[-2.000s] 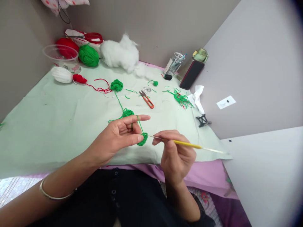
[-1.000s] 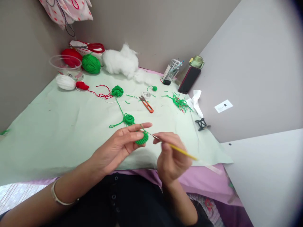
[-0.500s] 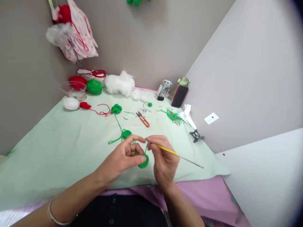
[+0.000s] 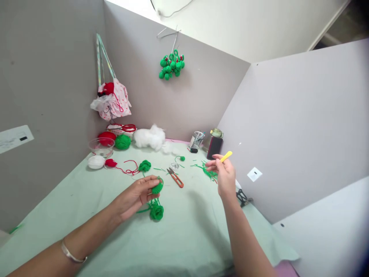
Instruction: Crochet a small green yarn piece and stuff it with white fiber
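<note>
Between the thumb and fingers of my left hand [image 4: 138, 196] is a small round green crochet piece [image 4: 157, 187], held above the table. Just below it lies a loose coil of green yarn [image 4: 157, 212]. My right hand [image 4: 224, 173] is raised over the right side of the table, closed on a crochet hook whose yellow handle [image 4: 226, 156] points up; its metal tip is not visible. Orange-handled thread snips [image 4: 175, 178] lie between the two hands. Beyond my left hand sits another bunch of green yarn [image 4: 144, 166].
Green yarn scraps [image 4: 208, 171] lie near a black phone [image 4: 215, 147] and a clear cup [image 4: 197, 141]. White stuffing [image 4: 150, 137], a green ball [image 4: 122, 142] and a plastic bowl [image 4: 101, 147] stand at the back. Green crocheted pieces [image 4: 172, 66] hang on the wall.
My hands have moved apart: the right went up and to the right with the hook, the left forward and leftward with the green piece. The view has tilted upward.
</note>
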Demonstrator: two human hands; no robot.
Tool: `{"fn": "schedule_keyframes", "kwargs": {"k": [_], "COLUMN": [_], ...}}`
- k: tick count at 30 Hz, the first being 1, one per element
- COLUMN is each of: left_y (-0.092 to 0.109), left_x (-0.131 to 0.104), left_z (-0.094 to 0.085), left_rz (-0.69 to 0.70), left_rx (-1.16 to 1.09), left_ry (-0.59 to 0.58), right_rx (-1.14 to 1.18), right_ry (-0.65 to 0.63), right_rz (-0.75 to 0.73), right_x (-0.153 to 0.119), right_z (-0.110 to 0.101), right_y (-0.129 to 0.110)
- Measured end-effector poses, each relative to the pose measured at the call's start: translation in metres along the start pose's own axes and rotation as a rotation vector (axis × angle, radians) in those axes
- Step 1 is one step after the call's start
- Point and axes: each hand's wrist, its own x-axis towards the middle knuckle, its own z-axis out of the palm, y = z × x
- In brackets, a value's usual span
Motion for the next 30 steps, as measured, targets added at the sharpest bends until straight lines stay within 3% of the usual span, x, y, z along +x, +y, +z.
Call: {"fn": "schedule_keyframes", "kwargs": {"k": [5, 9, 12, 15, 18, 24, 30], "left_y": [0.014, 0.014, 0.01, 0.006, 0.007, 0.003, -0.002], "left_x": [0.017, 0.027, 0.034, 0.042, 0.051, 0.057, 0.068], "left_z": [-0.008, 0.001, 0.009, 0.011, 0.006, 0.003, -0.001], "left_rz": [0.125, 0.212, 0.267, 0.267, 0.239, 0.146, 0.075], "left_rx": [0.017, 0.109, 0.167, 0.18, 0.149, 0.136, 0.142], "left_ry": [0.078, 0.082, 0.071, 0.059, 0.107, 0.081, 0.091], "right_rx": [-0.187, -0.148, 0.076, 0.182, 0.199, 0.273, 0.256], "right_ry": [-0.213, -0.502, -0.795, -0.802, -0.735, -0.743, -0.653], "right_rz": [0.057, 0.084, 0.139, 0.151, 0.164, 0.231, 0.24], "right_x": [-0.001, -0.018, -0.03, -0.034, -0.032, -0.035, -0.037], "right_z": [-0.005, 0.023, 0.054, 0.081, 0.094, 0.101, 0.103], "right_y": [0.014, 0.0, -0.008, -0.004, 0.008, 0.021, 0.04]}}
